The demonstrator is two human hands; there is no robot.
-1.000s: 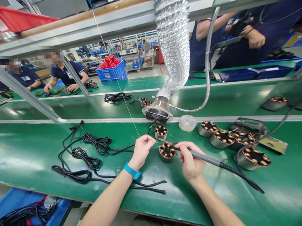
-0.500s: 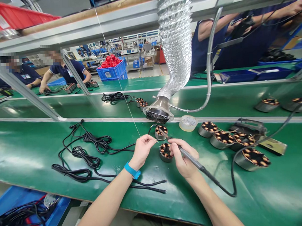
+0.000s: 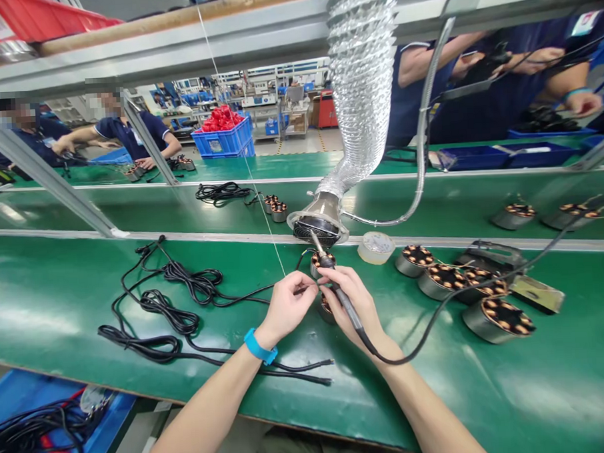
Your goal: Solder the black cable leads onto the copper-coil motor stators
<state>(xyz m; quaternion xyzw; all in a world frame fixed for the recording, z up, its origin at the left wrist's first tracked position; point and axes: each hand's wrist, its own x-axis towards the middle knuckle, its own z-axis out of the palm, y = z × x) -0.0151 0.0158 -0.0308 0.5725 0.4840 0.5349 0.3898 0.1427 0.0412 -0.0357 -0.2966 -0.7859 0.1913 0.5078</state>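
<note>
My left hand [image 3: 287,305] is closed in a pinch on a thin solder wire [image 3: 261,201] that runs up to the top of the view. My right hand [image 3: 354,300] is wrapped round a black soldering iron [image 3: 335,288], whose tip points up and away toward a round copper-wound stator [image 3: 321,261]. A second stator [image 3: 326,308] lies mostly hidden under my two hands. Both hands meet above the green bench [image 3: 60,310]. The iron's cable [image 3: 436,314] loops off to the right.
Black cables [image 3: 170,312] lie coiled to the left. Several more stators [image 3: 499,317] and a soldering-iron stand [image 3: 509,271] sit to the right. A silver fume duct [image 3: 360,110] hangs just behind, next to a small white tub [image 3: 376,246]. Other people work at the far benches.
My right hand has swung the soldering iron from pointing left to pointing up and away, and has moved left until it meets my left hand. My left hand has stayed in place.
</note>
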